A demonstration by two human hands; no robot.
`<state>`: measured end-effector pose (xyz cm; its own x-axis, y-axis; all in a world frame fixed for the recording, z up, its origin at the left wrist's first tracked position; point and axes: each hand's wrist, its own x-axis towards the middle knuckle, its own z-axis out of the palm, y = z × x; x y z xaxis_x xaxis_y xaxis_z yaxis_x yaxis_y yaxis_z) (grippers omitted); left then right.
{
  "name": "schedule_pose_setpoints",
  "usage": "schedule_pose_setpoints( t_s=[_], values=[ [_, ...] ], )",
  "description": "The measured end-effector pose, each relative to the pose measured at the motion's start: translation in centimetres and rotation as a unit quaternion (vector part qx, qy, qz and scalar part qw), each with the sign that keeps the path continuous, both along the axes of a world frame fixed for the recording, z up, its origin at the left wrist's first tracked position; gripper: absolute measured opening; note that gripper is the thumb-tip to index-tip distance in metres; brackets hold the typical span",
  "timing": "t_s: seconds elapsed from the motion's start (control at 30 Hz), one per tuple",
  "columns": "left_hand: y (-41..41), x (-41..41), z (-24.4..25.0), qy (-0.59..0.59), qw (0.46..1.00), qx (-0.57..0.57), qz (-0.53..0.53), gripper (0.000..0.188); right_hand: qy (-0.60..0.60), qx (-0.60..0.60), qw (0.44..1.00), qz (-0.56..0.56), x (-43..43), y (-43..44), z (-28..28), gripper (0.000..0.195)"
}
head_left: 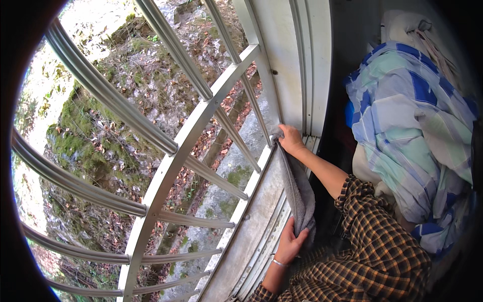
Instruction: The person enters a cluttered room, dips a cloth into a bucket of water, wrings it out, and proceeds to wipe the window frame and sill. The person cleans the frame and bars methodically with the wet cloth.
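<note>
A grey cloth (298,188) hangs between my two hands along the inner side of a window sill (264,196). My right hand (291,139) reaches into the far corner of the sill, its fingers pinching the cloth's upper end beside the window frame (283,75). Lower down, my left hand (289,241) grips the cloth's other end between thumb and fingers, above the sliding window track (260,245). A bracelet circles the left wrist. The sill's surface looks stained and dusty. Folds of the cloth hide part of the track.
A metal window guard (166,181) with curved bars bulges outward on the left. Beyond it rises a mossy slope (94,132) strewn with dry leaves. To the right lies a heap of blue, white and pale green checked bedding (403,124), close to my right arm.
</note>
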<state>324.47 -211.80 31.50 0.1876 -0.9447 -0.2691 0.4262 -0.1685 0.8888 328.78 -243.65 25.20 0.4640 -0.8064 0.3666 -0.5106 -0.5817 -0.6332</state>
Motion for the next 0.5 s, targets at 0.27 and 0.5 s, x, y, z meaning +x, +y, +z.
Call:
schedule_pose_setpoints(
  t_s=[0.27,0.5],
  values=[
    [-3.2,3.2,-0.4,0.032,0.999,0.014,0.036,0.048,0.215,-0.182,0.954,0.107,2.7,-2.1,-3.9,0.017],
    [-1.8,1.5,-1.6,0.035,0.999,0.014,0.005,0.05,0.13,-0.1,0.984,0.065,0.9,-0.5,-3.4,0.016]
  ],
)
